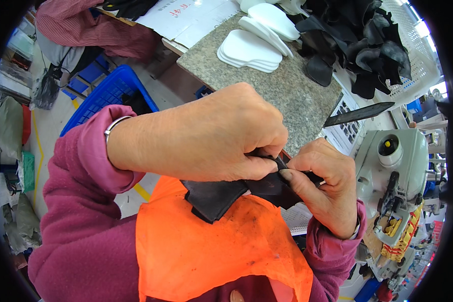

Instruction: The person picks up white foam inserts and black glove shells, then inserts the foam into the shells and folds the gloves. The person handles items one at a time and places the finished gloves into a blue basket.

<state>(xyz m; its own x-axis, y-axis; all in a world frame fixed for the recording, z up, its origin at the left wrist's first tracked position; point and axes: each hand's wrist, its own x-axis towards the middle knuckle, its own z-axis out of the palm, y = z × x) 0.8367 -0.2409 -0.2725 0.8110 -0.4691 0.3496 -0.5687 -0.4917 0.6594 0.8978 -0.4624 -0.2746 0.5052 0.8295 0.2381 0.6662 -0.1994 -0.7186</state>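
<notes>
A black leather-like piece (214,197) with stitched-looking edges is stretched between my two hands above my orange apron. My left hand (211,133) is closed, its thumb and fingers pinching the upper edge of the piece. Close beside it, my right hand (329,183) grips the same piece between thumb and bent fingers. The fingertips of both hands nearly meet at a folded edge. Part of the piece is hidden behind my left hand, so its whole shape cannot be made out.
Stacked white pads (251,48) lie on a speckled stone worktop (287,100). A white basket (423,70) holds many black pieces (357,40). A dark pointed blade-like strip (360,115) juts past the worktop edge. At right stands a pale green machine (410,151); at left, a blue crate (121,80).
</notes>
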